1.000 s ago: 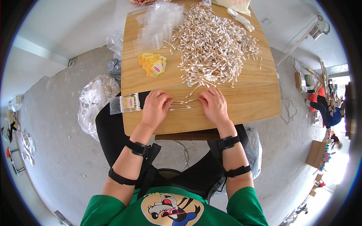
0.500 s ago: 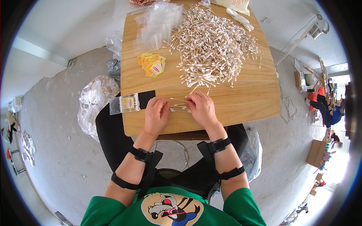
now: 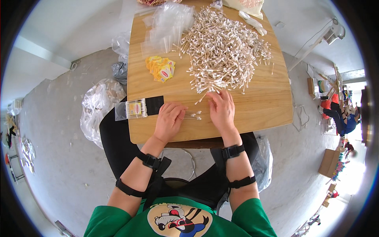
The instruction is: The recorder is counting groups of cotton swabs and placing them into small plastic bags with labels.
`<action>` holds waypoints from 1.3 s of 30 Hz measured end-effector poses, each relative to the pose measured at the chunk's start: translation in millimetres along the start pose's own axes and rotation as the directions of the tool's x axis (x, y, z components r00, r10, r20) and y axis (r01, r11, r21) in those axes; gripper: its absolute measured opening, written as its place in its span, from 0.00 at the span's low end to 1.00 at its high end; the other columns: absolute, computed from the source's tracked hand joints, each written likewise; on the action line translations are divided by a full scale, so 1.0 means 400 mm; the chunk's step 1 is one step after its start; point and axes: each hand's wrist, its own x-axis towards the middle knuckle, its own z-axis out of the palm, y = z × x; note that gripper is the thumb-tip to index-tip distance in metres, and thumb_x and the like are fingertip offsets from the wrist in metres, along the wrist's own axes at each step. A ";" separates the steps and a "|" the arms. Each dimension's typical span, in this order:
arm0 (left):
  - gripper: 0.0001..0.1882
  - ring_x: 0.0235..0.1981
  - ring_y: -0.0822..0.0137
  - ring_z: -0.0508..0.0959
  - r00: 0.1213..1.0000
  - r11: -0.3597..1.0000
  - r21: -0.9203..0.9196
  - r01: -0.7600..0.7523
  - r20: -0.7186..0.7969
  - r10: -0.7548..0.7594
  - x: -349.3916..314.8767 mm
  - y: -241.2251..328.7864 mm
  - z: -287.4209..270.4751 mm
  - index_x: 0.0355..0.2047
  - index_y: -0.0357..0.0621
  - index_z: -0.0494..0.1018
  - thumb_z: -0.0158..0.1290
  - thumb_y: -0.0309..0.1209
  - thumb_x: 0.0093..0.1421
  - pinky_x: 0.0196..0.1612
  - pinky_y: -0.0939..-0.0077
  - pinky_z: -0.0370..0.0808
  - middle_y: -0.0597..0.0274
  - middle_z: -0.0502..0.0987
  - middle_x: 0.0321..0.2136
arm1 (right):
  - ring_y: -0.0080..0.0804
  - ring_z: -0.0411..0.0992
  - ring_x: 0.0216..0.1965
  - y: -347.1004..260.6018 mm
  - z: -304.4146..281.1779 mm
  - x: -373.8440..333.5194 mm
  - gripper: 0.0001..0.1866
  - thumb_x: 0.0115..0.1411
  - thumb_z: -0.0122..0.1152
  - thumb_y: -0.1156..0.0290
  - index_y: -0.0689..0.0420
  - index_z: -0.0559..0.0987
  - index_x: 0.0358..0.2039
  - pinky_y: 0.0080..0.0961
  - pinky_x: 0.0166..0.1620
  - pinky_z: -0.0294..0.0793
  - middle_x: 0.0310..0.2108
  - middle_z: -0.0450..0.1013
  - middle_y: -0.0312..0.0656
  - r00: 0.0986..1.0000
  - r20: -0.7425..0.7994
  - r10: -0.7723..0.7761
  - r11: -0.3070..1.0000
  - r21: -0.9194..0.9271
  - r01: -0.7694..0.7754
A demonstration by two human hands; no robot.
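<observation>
A small row of cotton swabs (image 3: 192, 115) lies on the wooden table, white tips pointing right. My left hand (image 3: 170, 120) is closed over their left ends, its fingers bent together and hiding that part. At the near edge of a large heap of cotton swabs (image 3: 223, 51), my right hand (image 3: 222, 112) reaches forward, thumb and forefinger apart, fingertips by the outermost swabs. Left of my left hand sits a clear bag of lined-up swabs with a yellow card (image 3: 136, 108), beside a flat black strip (image 3: 154, 105).
Yellow cards (image 3: 161, 68) lie in a loose pile on the table (image 3: 272, 94). Clear plastic bags (image 3: 167, 25) are stacked behind them. A white cloth strip (image 3: 252, 22) rests at the far right. A full plastic sack (image 3: 102, 106) stands on the floor to the left.
My right hand has moved forward and right, from the small row to the heap's edge. The left hand has shifted slightly right, over the row's ends.
</observation>
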 end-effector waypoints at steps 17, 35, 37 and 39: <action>0.12 0.50 0.50 0.76 0.974 0.983 -0.130 0.132 -0.169 -0.154 -0.006 -0.010 0.010 0.49 0.38 0.75 0.50 0.25 0.67 0.54 0.63 0.73 0.50 0.78 0.46 | 0.41 0.75 0.37 -0.072 0.076 0.021 0.02 0.52 0.67 0.72 0.52 0.82 0.26 0.37 0.40 0.76 0.31 0.73 0.37 0.980 0.179 -0.083 0.990 0.125 0.061; 0.10 0.48 0.50 0.77 0.990 1.000 0.029 -0.003 -0.144 0.007 0.002 -0.004 0.013 0.45 0.39 0.76 0.52 0.29 0.65 0.55 0.58 0.69 0.53 0.79 0.43 | 0.42 0.73 0.41 -0.039 0.031 0.004 0.02 0.53 0.67 0.72 0.53 0.81 0.28 0.37 0.44 0.74 0.33 0.74 0.39 0.989 0.130 -0.073 0.997 0.032 0.069; 0.10 0.47 0.51 0.77 0.993 1.000 0.012 -0.001 -0.116 0.002 0.004 -0.004 0.009 0.44 0.39 0.77 0.52 0.29 0.66 0.56 0.58 0.69 0.54 0.79 0.42 | 0.46 0.73 0.41 0.000 0.037 -0.014 0.07 0.54 0.69 0.68 0.54 0.78 0.29 0.41 0.45 0.74 0.33 0.74 0.41 0.999 -0.014 0.033 0.999 -0.012 -0.033; 0.09 0.47 0.51 0.77 0.996 1.000 -0.006 0.007 -0.084 -0.008 0.001 0.000 0.001 0.43 0.40 0.77 0.51 0.30 0.66 0.56 0.57 0.69 0.54 0.79 0.42 | 0.47 0.73 0.41 0.024 0.005 -0.012 0.09 0.54 0.69 0.66 0.54 0.77 0.31 0.42 0.45 0.74 0.33 0.74 0.42 0.989 -0.007 0.145 0.986 -0.085 -0.145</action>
